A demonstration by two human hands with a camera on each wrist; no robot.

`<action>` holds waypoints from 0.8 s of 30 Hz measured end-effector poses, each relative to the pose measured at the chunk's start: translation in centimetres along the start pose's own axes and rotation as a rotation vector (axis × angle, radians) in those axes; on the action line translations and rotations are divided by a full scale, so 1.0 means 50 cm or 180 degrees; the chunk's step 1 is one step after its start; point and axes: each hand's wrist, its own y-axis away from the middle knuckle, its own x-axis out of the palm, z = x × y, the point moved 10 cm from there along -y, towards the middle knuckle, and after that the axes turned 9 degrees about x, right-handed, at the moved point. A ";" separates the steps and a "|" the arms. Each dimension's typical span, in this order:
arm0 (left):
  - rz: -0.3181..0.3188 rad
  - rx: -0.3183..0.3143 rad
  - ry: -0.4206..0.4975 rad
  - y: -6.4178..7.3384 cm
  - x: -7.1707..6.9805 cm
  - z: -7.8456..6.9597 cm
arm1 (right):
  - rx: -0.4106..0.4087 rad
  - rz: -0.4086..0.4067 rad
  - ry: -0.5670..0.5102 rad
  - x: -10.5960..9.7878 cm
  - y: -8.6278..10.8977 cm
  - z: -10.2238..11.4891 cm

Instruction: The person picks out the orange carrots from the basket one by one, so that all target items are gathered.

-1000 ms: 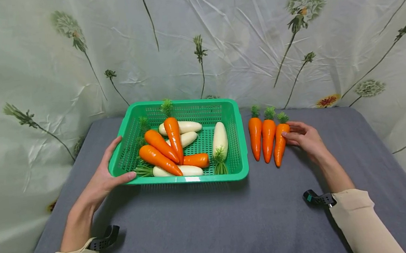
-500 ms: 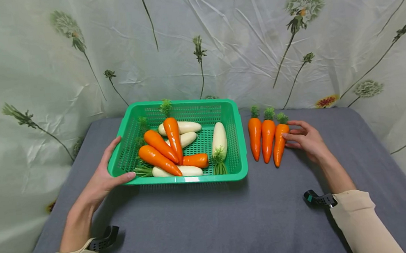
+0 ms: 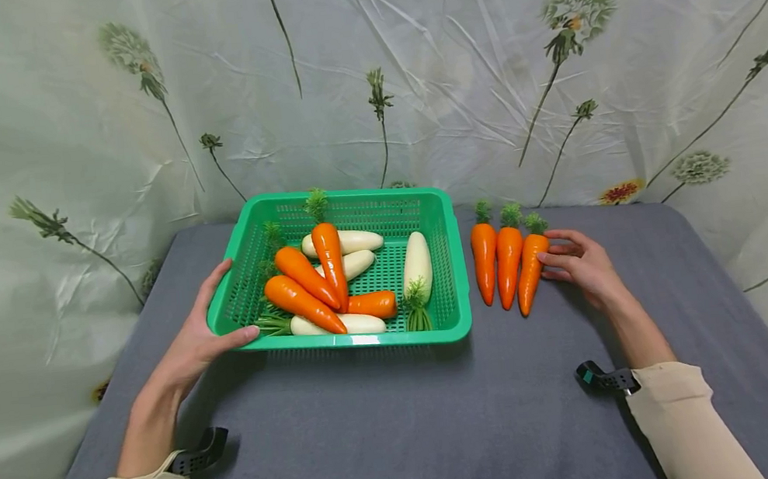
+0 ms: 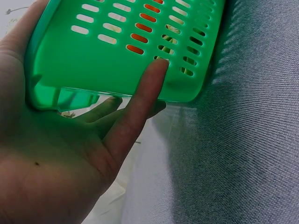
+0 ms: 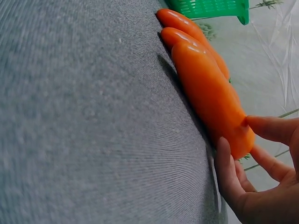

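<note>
A green plastic basket [image 3: 338, 341] holds several orange carrots [image 3: 301, 301] and several white radishes [image 3: 416, 258]. My left hand [image 3: 187, 344] grips its front left corner, thumb on the front rim and fingers along the left side. In the left wrist view a finger presses the slotted basket wall [image 4: 107, 60]. To the right of the basket, three carrots lie side by side on the cloth, green tops pointing away from me. My right hand [image 3: 587, 269] pinches the rightmost carrot [image 3: 531, 271] near its leafy end; in the right wrist view the fingertips sit on both sides of that carrot [image 5: 208, 93].
A grey cloth [image 3: 404, 432] covers the table. Behind it hangs a pale curtain [image 3: 409, 73] printed with dandelions. The other two carrots, a middle one [image 3: 508, 257] and a left one [image 3: 483, 256], lie between the held carrot and the basket.
</note>
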 end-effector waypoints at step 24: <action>-0.0022 0.0035 0.0059 -0.003 0.001 0.003 | -0.0329 -0.0656 0.0583 -0.030 0.016 0.046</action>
